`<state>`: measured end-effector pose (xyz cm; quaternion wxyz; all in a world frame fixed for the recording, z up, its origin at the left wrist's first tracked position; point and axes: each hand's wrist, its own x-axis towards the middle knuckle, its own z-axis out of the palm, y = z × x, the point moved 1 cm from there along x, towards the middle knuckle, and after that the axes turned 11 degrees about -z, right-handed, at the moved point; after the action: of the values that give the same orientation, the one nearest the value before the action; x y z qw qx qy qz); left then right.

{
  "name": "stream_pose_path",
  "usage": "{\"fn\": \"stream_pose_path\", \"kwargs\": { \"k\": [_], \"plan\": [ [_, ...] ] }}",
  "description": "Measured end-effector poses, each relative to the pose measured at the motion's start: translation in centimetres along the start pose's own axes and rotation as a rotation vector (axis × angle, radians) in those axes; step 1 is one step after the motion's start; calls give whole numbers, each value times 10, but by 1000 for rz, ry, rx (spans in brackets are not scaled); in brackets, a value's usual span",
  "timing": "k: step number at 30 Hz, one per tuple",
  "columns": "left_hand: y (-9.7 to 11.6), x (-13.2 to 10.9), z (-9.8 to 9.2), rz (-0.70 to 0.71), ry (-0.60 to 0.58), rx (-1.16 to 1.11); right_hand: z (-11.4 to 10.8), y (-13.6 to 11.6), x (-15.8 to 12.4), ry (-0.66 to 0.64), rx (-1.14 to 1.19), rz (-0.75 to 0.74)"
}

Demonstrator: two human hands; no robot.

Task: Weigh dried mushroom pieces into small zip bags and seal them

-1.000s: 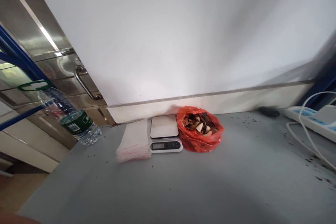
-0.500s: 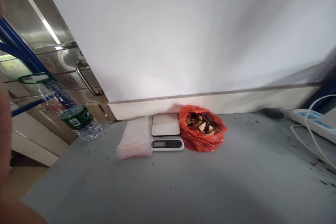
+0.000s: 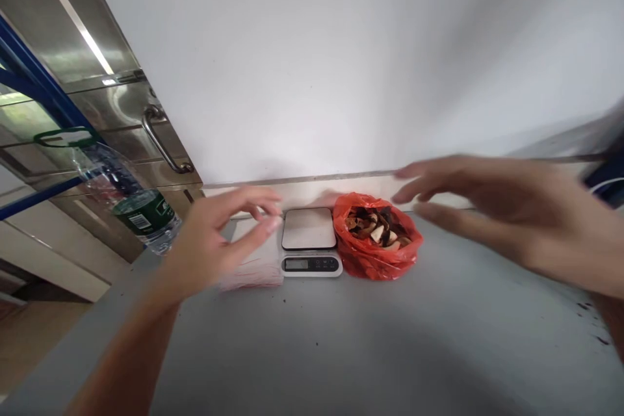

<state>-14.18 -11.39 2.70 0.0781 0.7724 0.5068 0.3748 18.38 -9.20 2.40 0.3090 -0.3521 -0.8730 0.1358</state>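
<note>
My left hand (image 3: 221, 231) hovers over the stack of clear zip bags (image 3: 260, 266), partly covering it. Its fingers are apart and curved, with nothing in them. To the right of the stack stands a small white digital scale (image 3: 309, 231) with a bare platform; the digits on its display are too small to read. Beside the scale sits a red plastic bag (image 3: 377, 263), its mouth spread, full of dark and pale dried slices (image 3: 377, 231). My right hand (image 3: 482, 208), blurred by motion, reaches in from the right with fingers apart, its tips near the bag's right rim.
A large plastic bottle (image 3: 146, 214) with a green label and handle stands at the table's left edge. Dark crumbs (image 3: 599, 340) lie on the grey table (image 3: 341, 357). Behind rises a white wall (image 3: 312, 65), with a metal door (image 3: 127, 117) at the left.
Both hands have come in over the table, the left from the left edge and the right from the right side. The scale, zip bags and red bag have stayed in place.
</note>
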Motion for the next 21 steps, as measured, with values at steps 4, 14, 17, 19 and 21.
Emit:
{"fn": "stream_pose_path", "kwargs": {
  "k": [4,14,17,19,21],
  "plan": [
    [-34,-3,35,-156,-169,147,23,6,22,-253,206,-9],
    [-94,-37,33,-400,-361,297,61,23,35,-570,78,199],
    [-94,-39,30,-428,-452,310,63,24,35,-554,100,140],
    [-91,-39,28,-444,-526,295,61,25,35,-496,95,112],
    [-88,-39,27,-452,-578,274,57,27,35,-417,65,123]
  ]
}}
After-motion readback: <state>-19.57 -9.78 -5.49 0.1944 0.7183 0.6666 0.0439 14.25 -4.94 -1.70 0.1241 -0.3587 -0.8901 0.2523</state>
